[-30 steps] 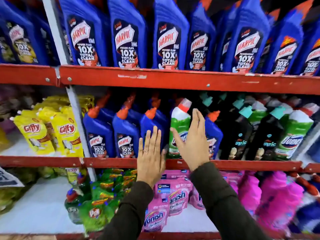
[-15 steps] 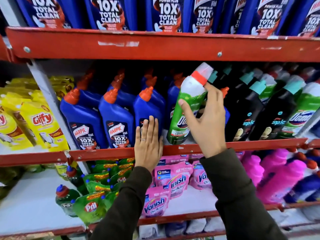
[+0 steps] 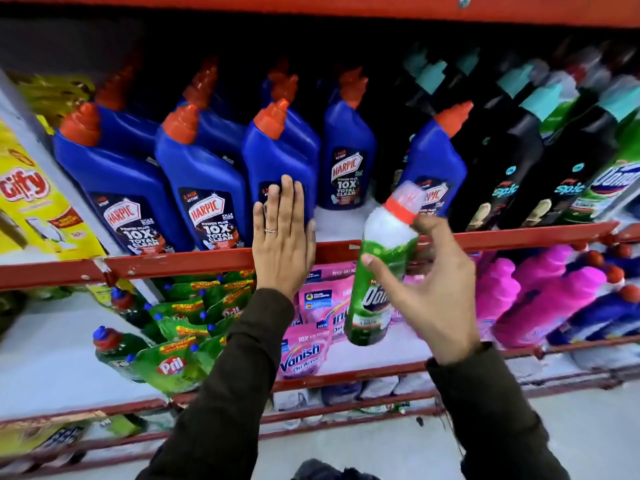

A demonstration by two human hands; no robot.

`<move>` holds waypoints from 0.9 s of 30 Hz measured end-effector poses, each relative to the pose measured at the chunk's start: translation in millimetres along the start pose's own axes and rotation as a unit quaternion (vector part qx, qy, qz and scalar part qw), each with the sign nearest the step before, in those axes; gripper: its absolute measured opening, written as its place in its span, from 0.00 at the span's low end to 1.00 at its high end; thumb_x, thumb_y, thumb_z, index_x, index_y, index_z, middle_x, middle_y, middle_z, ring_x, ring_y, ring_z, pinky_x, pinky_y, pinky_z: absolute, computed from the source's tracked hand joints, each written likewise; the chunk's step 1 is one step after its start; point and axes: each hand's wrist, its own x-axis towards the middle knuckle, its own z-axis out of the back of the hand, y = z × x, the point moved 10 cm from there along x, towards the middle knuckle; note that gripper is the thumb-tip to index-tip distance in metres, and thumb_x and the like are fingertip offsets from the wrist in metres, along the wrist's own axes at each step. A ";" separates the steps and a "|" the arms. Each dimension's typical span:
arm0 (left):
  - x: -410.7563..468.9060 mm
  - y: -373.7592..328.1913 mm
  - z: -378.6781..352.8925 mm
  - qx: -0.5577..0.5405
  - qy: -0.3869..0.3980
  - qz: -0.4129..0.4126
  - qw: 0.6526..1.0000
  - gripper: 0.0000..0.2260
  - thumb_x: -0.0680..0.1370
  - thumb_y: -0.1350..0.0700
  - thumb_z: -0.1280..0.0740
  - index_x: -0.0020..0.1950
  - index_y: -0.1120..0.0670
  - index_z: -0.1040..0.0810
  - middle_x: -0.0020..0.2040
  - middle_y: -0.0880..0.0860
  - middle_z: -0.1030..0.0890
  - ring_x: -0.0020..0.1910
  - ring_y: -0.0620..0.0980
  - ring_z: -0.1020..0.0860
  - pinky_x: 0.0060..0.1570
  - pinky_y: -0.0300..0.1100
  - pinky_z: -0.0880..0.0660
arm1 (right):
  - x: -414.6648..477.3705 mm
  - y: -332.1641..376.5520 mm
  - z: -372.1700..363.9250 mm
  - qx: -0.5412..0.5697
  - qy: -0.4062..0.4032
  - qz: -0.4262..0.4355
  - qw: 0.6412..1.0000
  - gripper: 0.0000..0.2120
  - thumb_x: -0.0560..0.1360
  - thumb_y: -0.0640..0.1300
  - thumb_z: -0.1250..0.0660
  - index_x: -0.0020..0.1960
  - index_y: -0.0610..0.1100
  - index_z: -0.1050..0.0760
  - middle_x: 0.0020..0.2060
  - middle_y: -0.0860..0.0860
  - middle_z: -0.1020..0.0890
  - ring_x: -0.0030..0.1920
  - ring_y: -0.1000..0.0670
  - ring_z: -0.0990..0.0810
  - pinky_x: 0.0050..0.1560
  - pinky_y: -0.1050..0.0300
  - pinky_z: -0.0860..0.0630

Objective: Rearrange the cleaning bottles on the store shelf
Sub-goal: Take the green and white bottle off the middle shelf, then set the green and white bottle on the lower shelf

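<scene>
**Green bottle off the shelf, gap left in the blue row**

Green bottle (image 3: 375,282) w/ the white neck and red collar is now out in front of the shelf, in your right hand (image 3: 429,292). Half a sec ago it stood on the middle shelf between the blue bottles; now it hangs tilted over the red shelf lip (image 3: 194,263), base clear of the board. Your thumb and fingers wrap its back and side, a loose hold by the look of it, not a hard squeeze. Label is blurred, so it's prob. moving.

Your left hand (image 3: 282,242) hasn't shifted: flat, fingers together, pressed on the front of the third blue bottle (image 3: 277,157), palm across the lip. Looks like you're steadying that row.

What it means: the odd one is pulled, so the blue run can be closed up. A bare patch of white shelf board (image 3: 341,221) shows where it stood, w/ one blue bottle (image 3: 349,157) set further back and another (image 3: 433,168) leaning at the right of the gap. More green bottles (image 3: 613,181) sit at the far right past the black bottles (image 3: 512,161), so that's prob. where yours goes.

Surface: red metal racking, white boards, stock packed tight. Below, pink pouches (image 3: 304,351), green pouches (image 3: 173,365) and pink bottles (image 3: 540,299); yellow packs (image 3: 31,195) at far left. Back of the shelf is dark, can't tell how deep the rows run. Grey floor shows at the bottom.
</scene>
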 end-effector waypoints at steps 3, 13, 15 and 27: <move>-0.6 1.0 0.3 0.003 0.001 0.003 1.000 0.37 0.85 0.50 0.43 0.83 0.58 0.65 0.82 0.54 0.70 0.82 0.51 0.68 0.81 0.49 0.67 | -33.2 -55.2 -31.4 -0.054 0.048 -0.068 0.995 0.30 0.67 0.61 0.21 0.62 0.50 0.28 0.54 0.54 0.16 0.51 0.52 0.17 0.51 0.52 0.18; -0.7 1.9 -2.7 -0.011 0.004 -0.004 1.000 0.36 0.86 0.51 0.44 0.83 0.57 0.65 0.82 0.54 0.69 0.82 0.51 0.67 0.82 0.50 0.65 | -100.5 -155.5 -93.2 -0.094 0.127 -0.140 0.977 0.31 0.70 0.51 0.19 0.64 0.42 0.30 0.54 0.49 0.22 0.56 0.46 0.20 0.54 0.58 0.24; -0.4 1.6 -2.2 -0.014 0.003 -0.005 1.000 0.36 0.85 0.51 0.44 0.83 0.57 0.65 0.82 0.54 0.69 0.82 0.51 0.67 0.82 0.50 0.65 | -101.2 -160.6 -95.4 -0.098 0.136 -0.146 0.975 0.32 0.70 0.53 0.19 0.65 0.44 0.32 0.56 0.50 0.22 0.58 0.47 0.20 0.54 0.57 0.22; -2.4 0.0 -0.9 -0.028 -0.013 -0.011 0.999 0.34 0.86 0.50 0.45 0.84 0.59 0.61 0.83 0.55 0.65 0.83 0.53 0.64 0.82 0.51 0.63 | -89.7 -131.4 -73.4 -0.085 0.119 -0.102 0.984 0.45 0.66 0.61 0.20 0.74 0.57 0.41 0.70 0.55 0.28 0.67 0.67 0.28 0.60 0.73 0.28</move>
